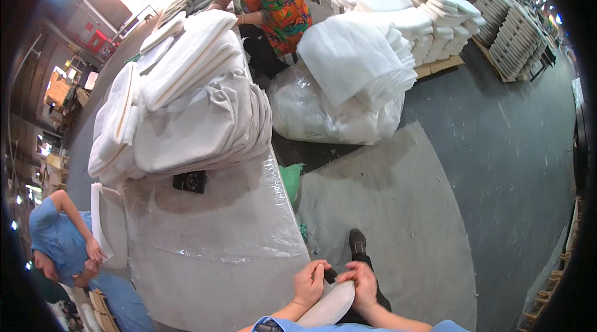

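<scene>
Low in the view, a pale grey-white padded fabric piece (331,307) with a rounded end rests against my body. My left hand (308,283) is closed at its left edge, fingertips pinched together. Across from it, my right hand (360,282) curls over the rounded end, its fingers bent onto the fabric. A small dark thing (330,275) shows between the two hands; I cannot make out what it is, nor which hand touches it. Beside my left hand lies the plastic-covered tabletop (217,226).
Stacked white cushion covers (186,127) and a small black item (189,181) sit on the table. Beyond is a plastic-wrapped bundle of white sheets (354,64). One co-worker in a bright patterned top (283,5) sits behind; another in blue (59,232) works at left.
</scene>
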Demonstrator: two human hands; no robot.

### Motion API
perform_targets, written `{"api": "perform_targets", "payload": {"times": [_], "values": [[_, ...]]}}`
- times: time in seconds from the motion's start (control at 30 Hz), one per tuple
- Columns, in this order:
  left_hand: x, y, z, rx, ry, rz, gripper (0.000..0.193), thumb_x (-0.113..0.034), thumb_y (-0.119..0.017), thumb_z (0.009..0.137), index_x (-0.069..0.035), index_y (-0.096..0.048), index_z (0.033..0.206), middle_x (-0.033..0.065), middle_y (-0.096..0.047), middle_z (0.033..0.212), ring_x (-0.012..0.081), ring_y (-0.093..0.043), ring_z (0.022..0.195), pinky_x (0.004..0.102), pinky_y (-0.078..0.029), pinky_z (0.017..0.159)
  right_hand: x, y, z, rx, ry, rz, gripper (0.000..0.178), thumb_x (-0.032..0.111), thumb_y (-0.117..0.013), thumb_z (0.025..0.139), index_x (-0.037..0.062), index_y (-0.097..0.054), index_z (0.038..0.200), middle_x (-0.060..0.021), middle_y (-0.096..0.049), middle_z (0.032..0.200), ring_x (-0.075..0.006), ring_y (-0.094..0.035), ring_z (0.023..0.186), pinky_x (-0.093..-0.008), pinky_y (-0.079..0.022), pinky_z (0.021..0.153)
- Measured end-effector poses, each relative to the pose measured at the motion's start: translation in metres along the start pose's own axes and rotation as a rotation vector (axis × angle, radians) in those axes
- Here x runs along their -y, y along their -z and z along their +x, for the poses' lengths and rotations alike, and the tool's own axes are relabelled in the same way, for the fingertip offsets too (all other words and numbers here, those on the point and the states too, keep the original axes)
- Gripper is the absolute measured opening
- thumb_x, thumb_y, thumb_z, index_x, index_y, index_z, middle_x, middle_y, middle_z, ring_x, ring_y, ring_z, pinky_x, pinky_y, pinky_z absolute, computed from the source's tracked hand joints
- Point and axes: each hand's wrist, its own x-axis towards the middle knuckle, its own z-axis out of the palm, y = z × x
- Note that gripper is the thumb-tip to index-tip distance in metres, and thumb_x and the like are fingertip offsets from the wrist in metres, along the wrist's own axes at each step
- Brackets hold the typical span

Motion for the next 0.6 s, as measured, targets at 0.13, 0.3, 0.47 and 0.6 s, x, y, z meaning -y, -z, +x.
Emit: {"api": "perform_targets", "payload": {"times": [0.13,0.3,0.47,0.6], "values": [[-0.006,-0.001,0.004,0.01,0.045,-0.014,0.022,-0.016,-0.059,0.108,-0.001,-0.073,0.114,0.0116,-0.081,0.1,0.0192,-0.077,0.092,0.0315,-0.058,0.083,0.002,-0.007,-0.003,0.005,-0.044,-0.128,0.063,0.053,-0.036,0.114,-0.003,-0.064,0.107,-0.016,-0.074,0.078,-0.0231,-0.071,0.07,-0.0344,-0.058,0.072],[0.0,0.001,0.007,0.006,0.033,-0.034,0.023,-0.018,-0.059,0.108,-0.001,-0.073,0.115,0.0112,-0.081,0.101,0.0189,-0.077,0.092,0.0316,-0.058,0.083,-0.008,0.002,0.012,0.114,-0.122,-0.181,0.07,0.058,-0.033,0.113,-0.0022,-0.066,0.1,-0.0145,-0.072,0.073,-0.0232,-0.071,0.065,-0.0353,-0.059,0.068],[-0.001,0.0,0.006,0.018,0.033,-0.015,0.024,-0.018,-0.058,0.109,-0.001,-0.073,0.116,0.0101,-0.081,0.101,0.0184,-0.076,0.094,0.0317,-0.058,0.084,-0.022,0.01,0.03,0.179,-0.347,0.07,0.073,0.061,-0.033,0.112,-0.0014,-0.067,0.097,-0.0115,-0.068,0.066,-0.0233,-0.067,0.061,-0.0351,-0.056,0.064],[-0.012,-0.006,0.003,0.055,0.063,-0.02,0.024,-0.018,-0.058,0.109,-0.001,-0.072,0.118,0.0107,-0.08,0.105,0.0181,-0.075,0.097,0.0313,-0.057,0.086,-0.03,0.019,0.038,0.3,-0.438,0.29,0.074,0.064,-0.034,0.111,-0.0011,-0.068,0.097,-0.01,-0.065,0.064,-0.0241,-0.067,0.061,-0.0361,-0.055,0.064]]}}
